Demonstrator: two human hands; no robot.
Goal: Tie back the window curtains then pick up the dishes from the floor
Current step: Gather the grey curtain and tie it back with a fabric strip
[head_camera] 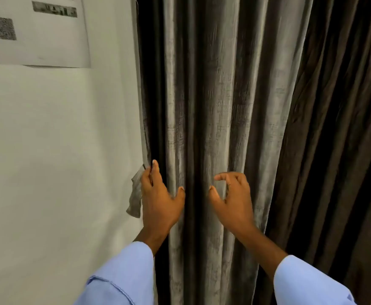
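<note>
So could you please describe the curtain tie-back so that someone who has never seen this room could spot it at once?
Start at the pale wall on the left and follow it to the edge of the dark grey curtain. A narrow strip of the same fabric, the tie-back, hangs there, and the left hand touches it. Unlike the long curtain folds, it is a short loose band that ends against the wall.

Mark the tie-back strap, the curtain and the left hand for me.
tie-back strap point(135, 198), head view, hanging loose end.
curtain point(219, 95), head view, a lit middle fold.
left hand point(158, 199), head view, back of hand.
</note>
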